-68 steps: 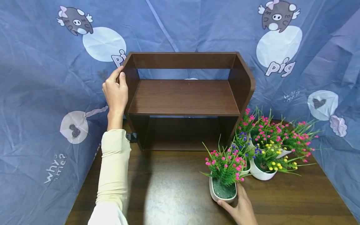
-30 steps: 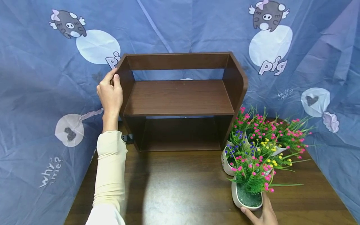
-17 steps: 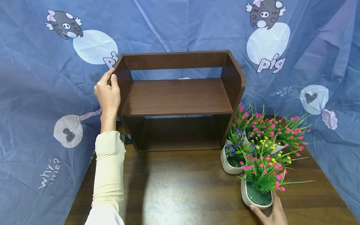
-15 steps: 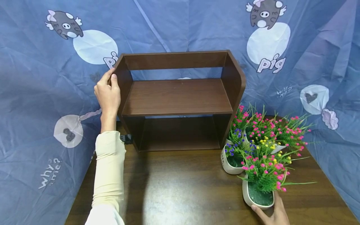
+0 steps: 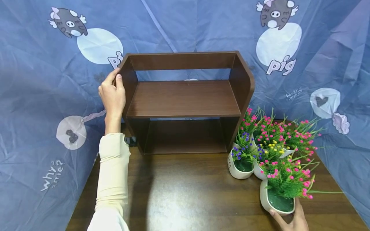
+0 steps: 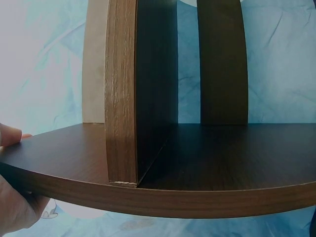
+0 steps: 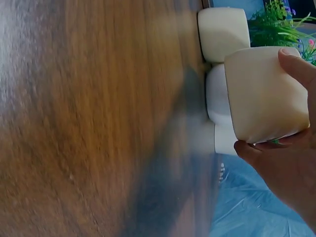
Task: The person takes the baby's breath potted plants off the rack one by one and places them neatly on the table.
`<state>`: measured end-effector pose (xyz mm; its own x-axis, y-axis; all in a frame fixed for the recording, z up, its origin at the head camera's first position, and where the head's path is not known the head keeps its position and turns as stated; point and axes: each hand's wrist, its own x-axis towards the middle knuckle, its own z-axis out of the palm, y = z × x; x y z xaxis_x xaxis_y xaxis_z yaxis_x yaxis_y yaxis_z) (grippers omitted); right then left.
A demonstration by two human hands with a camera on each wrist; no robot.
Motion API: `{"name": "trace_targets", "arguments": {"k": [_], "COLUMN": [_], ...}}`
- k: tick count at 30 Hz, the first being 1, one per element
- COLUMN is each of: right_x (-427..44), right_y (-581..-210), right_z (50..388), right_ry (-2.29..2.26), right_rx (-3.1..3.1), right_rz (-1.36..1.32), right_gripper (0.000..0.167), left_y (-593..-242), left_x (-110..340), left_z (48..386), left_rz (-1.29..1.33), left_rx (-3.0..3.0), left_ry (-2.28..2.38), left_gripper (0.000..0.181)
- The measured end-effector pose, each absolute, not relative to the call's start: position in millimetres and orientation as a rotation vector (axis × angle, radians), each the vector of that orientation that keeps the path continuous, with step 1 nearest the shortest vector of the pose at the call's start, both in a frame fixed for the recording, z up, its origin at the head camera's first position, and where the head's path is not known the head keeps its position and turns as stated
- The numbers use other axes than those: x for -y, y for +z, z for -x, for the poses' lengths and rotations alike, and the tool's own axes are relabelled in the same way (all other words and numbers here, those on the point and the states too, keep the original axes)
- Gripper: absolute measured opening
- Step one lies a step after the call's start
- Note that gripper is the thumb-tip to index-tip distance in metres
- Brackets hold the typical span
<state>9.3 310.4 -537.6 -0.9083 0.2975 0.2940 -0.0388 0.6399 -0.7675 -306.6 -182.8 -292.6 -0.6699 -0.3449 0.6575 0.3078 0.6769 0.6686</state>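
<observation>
In the head view my left hand point(image 5: 112, 96) grips the upper left side panel of a dark brown two-tier desktop shelf point(image 5: 186, 98). The left wrist view shows the thumb and fingers point(image 6: 17, 210) on opposite faces of that panel. At the lower right, my right hand point(image 5: 293, 221) holds a white pot of artificial pink flowers point(image 5: 289, 179), thumb on the near side and fingers around the right. In the right wrist view, the hand point(image 7: 286, 165) clasps the pale pot point(image 7: 266, 94) from both sides. Whether its base touches the table cannot be told.
Several potted artificial plants cluster right of the shelf: a purple-flowered one point(image 5: 242, 163) in front, yellow flowers point(image 5: 274, 147) and pink flowers point(image 5: 268, 128) behind. Both shelf tiers hold nothing. The wooden table point(image 5: 185, 192) extends in front; a blue printed cloth point(image 5: 185, 25) hangs behind.
My right hand has carried the pink-flowered pot rightward, from in front of the shelf's right end to in front of the plant cluster. My left hand keeps its hold on the shelf.
</observation>
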Motion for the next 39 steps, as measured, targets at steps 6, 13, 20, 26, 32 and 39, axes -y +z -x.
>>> {"name": "trace_targets", "arguments": {"k": [6, 13, 20, 26, 32, 39], "right_x": [-316.7, -330.1, -351.4, -367.0, -374.1, -388.4], "right_y": [-536.6, -533.7, -537.0, -542.5, -544.4, -549.7], "right_z": [-12.6, -15.3, -12.6, -7.0, -0.7, 13.6], "right_ry": [1.15, 1.149, 1.101, 1.101, 1.178, 1.166], "right_rx": [2.474, 2.457, 2.366, 2.317, 2.388, 2.458], "right_rz": [0.321, 0.535, 0.515, 0.412, 0.642, 0.589], "right_gripper": [0.092, 0.093, 0.092, 0.091, 0.09, 0.092], "left_y": [-291.3, -292.5, -293.8, -294.3, -293.6, -294.5], "left_x": [182.0, 182.4, 183.8, 184.0, 183.5, 182.6], "left_z": [307.3, 307.3, 306.2, 306.1, 306.3, 307.7], "left_rz": [-0.037, -0.035, -0.033, -0.029, -0.031, -0.036], "left_rx": [2.076, 2.072, 2.07, 2.067, 2.072, 2.055], "left_ry": [-1.011, -1.017, -1.016, -1.02, -1.006, -0.997], "left_gripper": [0.031, 0.031, 0.03, 0.031, 0.031, 0.03]}}
